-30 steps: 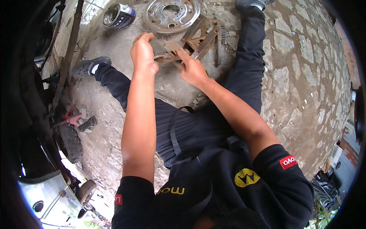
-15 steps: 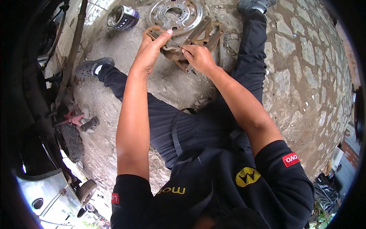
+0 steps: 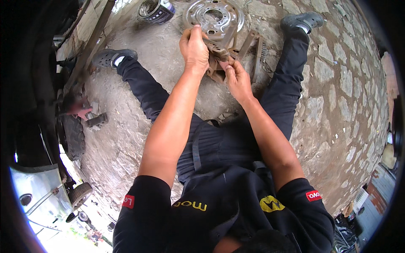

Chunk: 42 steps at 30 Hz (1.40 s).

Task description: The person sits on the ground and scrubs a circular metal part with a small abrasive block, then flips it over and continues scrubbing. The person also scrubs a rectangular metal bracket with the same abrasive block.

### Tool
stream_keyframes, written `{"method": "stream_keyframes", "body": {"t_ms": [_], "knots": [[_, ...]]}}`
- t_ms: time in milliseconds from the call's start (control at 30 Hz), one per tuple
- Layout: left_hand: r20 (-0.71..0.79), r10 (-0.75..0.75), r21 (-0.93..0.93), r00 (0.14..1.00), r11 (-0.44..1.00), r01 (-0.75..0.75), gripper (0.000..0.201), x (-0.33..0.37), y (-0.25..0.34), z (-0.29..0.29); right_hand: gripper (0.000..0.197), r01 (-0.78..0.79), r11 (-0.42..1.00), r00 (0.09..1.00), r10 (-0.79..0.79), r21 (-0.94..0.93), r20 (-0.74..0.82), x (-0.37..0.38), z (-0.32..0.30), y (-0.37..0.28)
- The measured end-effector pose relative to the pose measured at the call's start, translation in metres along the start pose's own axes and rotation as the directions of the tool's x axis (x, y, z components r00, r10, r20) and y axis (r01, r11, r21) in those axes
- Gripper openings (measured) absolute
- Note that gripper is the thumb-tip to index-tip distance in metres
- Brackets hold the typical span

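My left hand (image 3: 195, 49) is closed round a rusty curved metal part, which looks like a brake shoe (image 3: 218, 51), its thumb up along the near end. At the part's right end, my right hand (image 3: 238, 82) pinches a small reddish-brown piece, probably sandpaper (image 3: 224, 64), against the metal. Fingers hide much of both things. Just beyond lies a round silvery wheel disc (image 3: 237, 19) with holes. Flat brown metal brackets (image 3: 248, 44) rest on the ground behind my hands, partly covered by them.
A dark paint tin (image 3: 162, 13) stands at the far left. A wire brush (image 3: 260, 59) lies by my right leg. Left of me are a red metal stand (image 3: 80, 110), a dark tyre (image 3: 75, 139) and vehicle parts. Stone paving (image 3: 325, 71) spreads to the right.
The view has shifted a little. Both hands and the curved part have moved right; my right hand has turned, its fingers now pointing up at the part's end, where the reddish-brown piece shows.
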<state>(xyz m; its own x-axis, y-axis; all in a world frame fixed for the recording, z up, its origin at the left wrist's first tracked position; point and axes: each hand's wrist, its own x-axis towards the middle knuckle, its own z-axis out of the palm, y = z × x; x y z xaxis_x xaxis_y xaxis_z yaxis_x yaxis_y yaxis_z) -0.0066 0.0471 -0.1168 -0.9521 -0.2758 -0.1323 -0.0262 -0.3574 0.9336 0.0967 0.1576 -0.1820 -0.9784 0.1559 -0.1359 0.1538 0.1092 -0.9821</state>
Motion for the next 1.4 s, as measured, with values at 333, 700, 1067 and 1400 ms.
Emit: {"method": "stream_keyframes", "body": {"t_ms": [333, 700, 1067, 1400], "knots": [[-0.032, 0.190, 0.493, 0.981, 0.857, -0.150, 0.034, -0.010, 0.027, -0.031, 0.068, 0.375, 0.859, 0.908, -0.265, -0.349, 0.325, 0.015, 0.011, 0.012], [0.590, 0.134, 0.804, 0.796, -0.005, -0.594, 0.057, -0.019, 0.049, -0.004, 0.035, 0.330, 0.819, 0.825, -0.008, -0.469, 0.566, 0.047, 0.014, -0.015], [0.568, 0.106, 0.821, 0.816, 0.006, -0.571, 0.061, -0.007, 0.048, 0.009, 0.059, 0.229, 0.898, 0.916, -0.068, -0.375, 0.396, 0.028, 0.016, -0.012], [0.499, 0.151, 0.856, 0.853, 0.069, -0.513, 0.062, 0.000, 0.056, -0.013, 0.047, 0.467, 0.807, 0.869, -0.344, -0.362, 0.354, 0.030, 0.041, 0.008]]}}
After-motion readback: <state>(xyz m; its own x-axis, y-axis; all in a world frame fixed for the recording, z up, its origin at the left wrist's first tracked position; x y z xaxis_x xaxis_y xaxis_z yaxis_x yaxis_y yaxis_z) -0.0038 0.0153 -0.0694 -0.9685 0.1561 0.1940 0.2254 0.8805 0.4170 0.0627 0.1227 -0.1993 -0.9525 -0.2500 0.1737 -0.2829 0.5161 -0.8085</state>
